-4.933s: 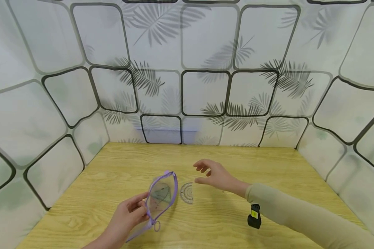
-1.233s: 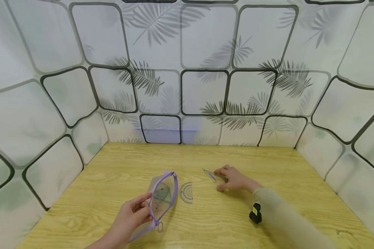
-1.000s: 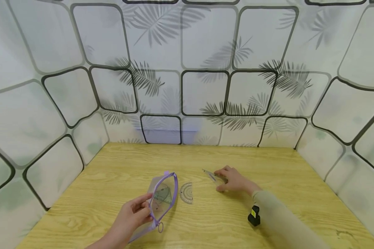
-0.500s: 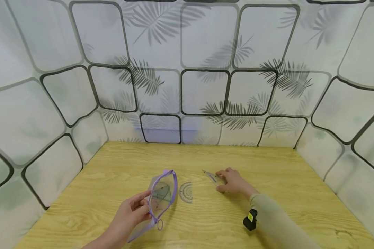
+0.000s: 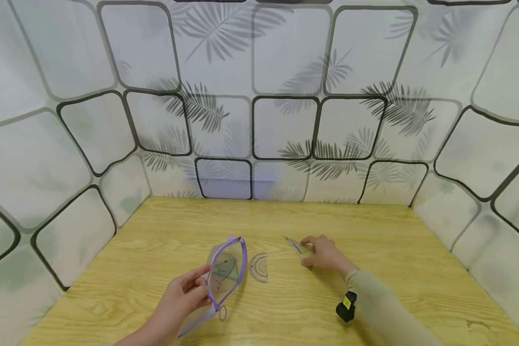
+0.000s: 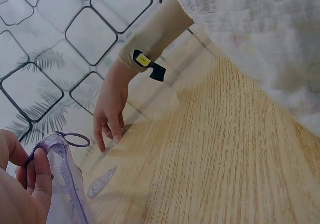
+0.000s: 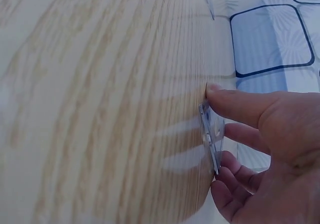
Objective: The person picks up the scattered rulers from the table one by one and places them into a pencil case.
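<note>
**Purple-edged pouch left of the protractor, clear set square right of it**

Left hand, left of the protractor: thumb and fingers pinch the pouch's edge. Pouch mouth gapes, its far rim just beside the protractor. Greenish see-through piece shows inside. Ring pull hangs at the zip end, nearer the person than the protractor.

Right hand, right of the protractor and slightly beyond: thumb and curled fingers grip the set square, its tip pointing out from the hand, far and left. Flat or slightly raised: cannot tell.

Protractor itself lies on the wood-grain table, between the hands. Black device at the right sleeve, to the protractor's right, nearer the person. Leaf-printed wall covering well beyond it.
</note>
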`<state>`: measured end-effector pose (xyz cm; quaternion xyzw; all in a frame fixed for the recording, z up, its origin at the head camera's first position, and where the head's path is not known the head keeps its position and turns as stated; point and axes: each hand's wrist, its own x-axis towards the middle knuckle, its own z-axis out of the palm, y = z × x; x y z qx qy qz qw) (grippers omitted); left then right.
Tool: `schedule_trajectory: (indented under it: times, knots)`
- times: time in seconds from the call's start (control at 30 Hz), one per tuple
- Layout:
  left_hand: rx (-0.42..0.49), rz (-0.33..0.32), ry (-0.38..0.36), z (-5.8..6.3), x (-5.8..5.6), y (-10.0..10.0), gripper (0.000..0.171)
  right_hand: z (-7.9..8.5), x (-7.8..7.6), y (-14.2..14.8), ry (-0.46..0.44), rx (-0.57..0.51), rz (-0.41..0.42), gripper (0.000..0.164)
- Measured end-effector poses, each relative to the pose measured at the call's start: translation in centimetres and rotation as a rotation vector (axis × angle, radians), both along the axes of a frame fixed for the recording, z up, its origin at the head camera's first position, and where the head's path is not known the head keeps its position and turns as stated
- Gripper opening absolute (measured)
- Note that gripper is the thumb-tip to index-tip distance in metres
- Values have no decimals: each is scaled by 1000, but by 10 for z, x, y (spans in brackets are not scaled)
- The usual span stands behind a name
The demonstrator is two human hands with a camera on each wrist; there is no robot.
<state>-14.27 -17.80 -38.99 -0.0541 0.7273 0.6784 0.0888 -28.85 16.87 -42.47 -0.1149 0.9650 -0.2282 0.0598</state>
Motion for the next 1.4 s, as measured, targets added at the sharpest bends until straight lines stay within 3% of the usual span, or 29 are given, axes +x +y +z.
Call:
schedule_trajectory:
  times: [0.4,0.93,1.4]
  knots:
    - [4,-4,-10,1,-2,0,58,5,3,0,-14,-31,-5,53]
    - [2,1,-20,3,-4,2,57,3,-6,6,-32,-109,-26,50]
    - [8,-12,-6,4,-2,0,59,4,-12,8,-61,-42,-1,49]
